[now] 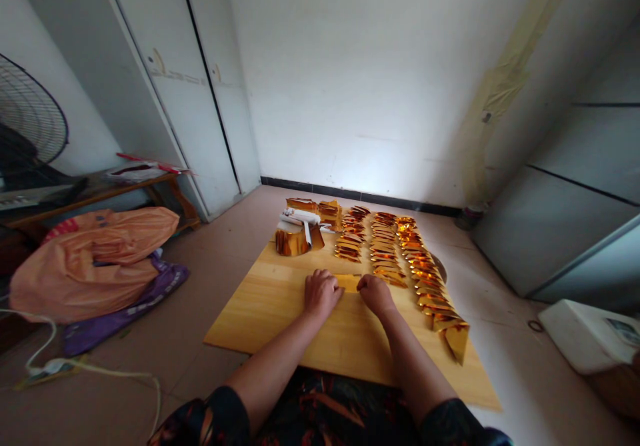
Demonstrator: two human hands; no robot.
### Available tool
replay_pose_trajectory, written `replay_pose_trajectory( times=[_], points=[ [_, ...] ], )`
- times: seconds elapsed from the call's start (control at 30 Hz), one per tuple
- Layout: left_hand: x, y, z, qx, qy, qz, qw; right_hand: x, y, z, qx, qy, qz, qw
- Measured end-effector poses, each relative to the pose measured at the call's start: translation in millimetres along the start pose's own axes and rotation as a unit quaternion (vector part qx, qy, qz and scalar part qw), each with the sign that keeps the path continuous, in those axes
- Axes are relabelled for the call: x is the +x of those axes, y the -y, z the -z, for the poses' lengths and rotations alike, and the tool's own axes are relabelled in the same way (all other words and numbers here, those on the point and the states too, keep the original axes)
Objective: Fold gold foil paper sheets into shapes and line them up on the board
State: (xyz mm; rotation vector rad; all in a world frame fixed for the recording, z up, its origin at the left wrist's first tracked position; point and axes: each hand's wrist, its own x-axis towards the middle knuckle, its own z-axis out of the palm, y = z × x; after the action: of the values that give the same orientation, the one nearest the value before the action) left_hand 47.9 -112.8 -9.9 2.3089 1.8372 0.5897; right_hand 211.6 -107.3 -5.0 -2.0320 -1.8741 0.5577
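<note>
Between my hands lies a small sheet of gold foil paper (349, 283) on the wooden board (270, 306). My left hand (322, 291) is closed at its left end, fingers curled and pressed together. At the other end my right hand (375, 293) grips the sheet with the fingers bent in. Just right of it run rows of folded gold foil pieces (385, 249), standing close together. A further long row (425, 273) goes down the board's right side. Beyond my left hand sits a curved stack of gold foil sheets (293, 241).
White rolled paper (300, 217) lies by the stack. Left on the floor are an orange bag (100, 253) and a purple bag (130, 306), with a white cable (110, 371). A white box (590, 336) stands at the right. A fan (30, 109) is at far left.
</note>
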Motion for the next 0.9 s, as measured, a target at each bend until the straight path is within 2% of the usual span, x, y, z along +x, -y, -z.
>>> replay_pose_trajectory(
  times=[0.17,0.6,0.73,0.9],
  points=[
    [3,5,-1.7,-0.035,0.001,0.045,0.998,0,0,0,0.007,0.003,-0.002,1.0],
    [5,34,2.1,-0.094,0.06,-0.016,0.994,1,0,-1,-0.017,0.001,-0.009,1.0],
    [2,36,1.0,-0.096,0.046,-0.033,0.994,-1,3,-1,-0.025,-0.017,-0.043,0.999],
    [-2,33,0.2,-0.088,0.011,-0.019,0.996,-4,6,1,-0.016,-0.005,-0.036,0.999]
  ],
)
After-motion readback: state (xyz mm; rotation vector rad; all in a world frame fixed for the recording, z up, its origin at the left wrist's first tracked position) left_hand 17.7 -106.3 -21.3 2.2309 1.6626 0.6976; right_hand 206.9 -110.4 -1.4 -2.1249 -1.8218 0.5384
